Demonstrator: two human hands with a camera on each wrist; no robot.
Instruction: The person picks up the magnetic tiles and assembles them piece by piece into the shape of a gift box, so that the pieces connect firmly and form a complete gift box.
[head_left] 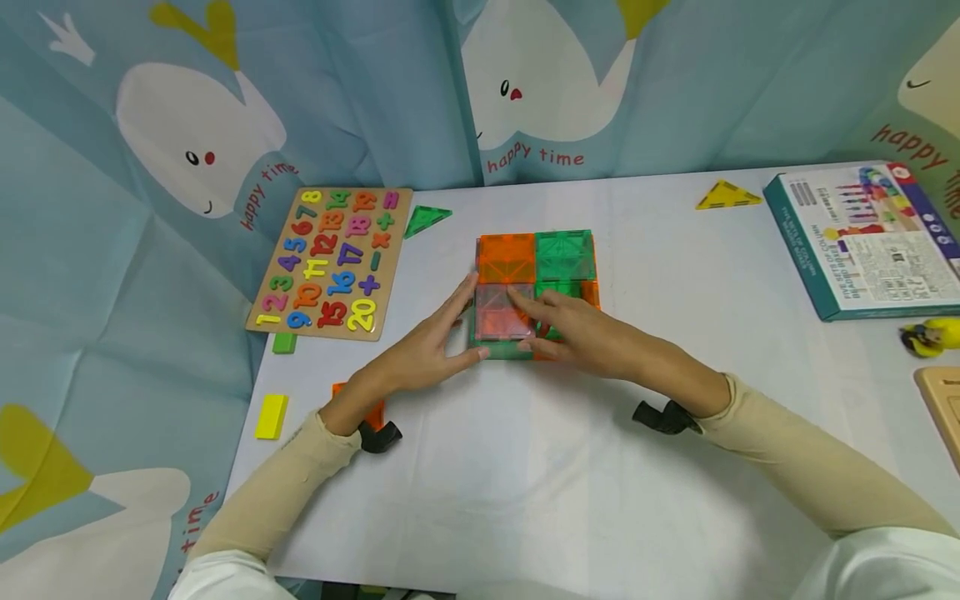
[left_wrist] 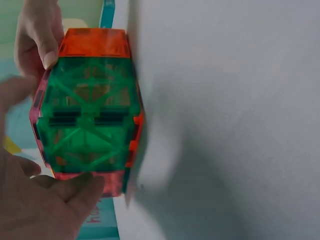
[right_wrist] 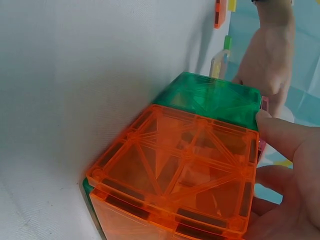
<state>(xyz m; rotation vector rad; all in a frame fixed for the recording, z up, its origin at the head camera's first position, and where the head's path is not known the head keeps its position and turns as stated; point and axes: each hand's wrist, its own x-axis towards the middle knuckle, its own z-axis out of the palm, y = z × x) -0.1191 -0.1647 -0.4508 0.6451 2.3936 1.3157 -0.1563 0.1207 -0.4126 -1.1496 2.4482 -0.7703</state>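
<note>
A structure of see-through magnetic tiles stands mid-table, with an orange tile (head_left: 507, 257), a green tile (head_left: 566, 254) and a pink tile (head_left: 495, 312) on top. My left hand (head_left: 427, 350) rests along its left side, fingers fairly straight, the thumb near the front left corner. From the right, my right hand (head_left: 596, 337) reaches over the top, its index finger on the pink tile and its thumb by the front edge. The left wrist view shows green side tiles (left_wrist: 90, 145). In the right wrist view, an orange side tile (right_wrist: 185, 165) faces the camera.
A number puzzle board (head_left: 330, 262) lies at the back left, beside a green triangle tile (head_left: 427, 219). Yellow (head_left: 271, 417) and green blocks (head_left: 284, 342) lie at the left edge. Back right hold a yellow triangle tile (head_left: 727, 195), a box (head_left: 870, 242) and a yellow toy (head_left: 933, 336).
</note>
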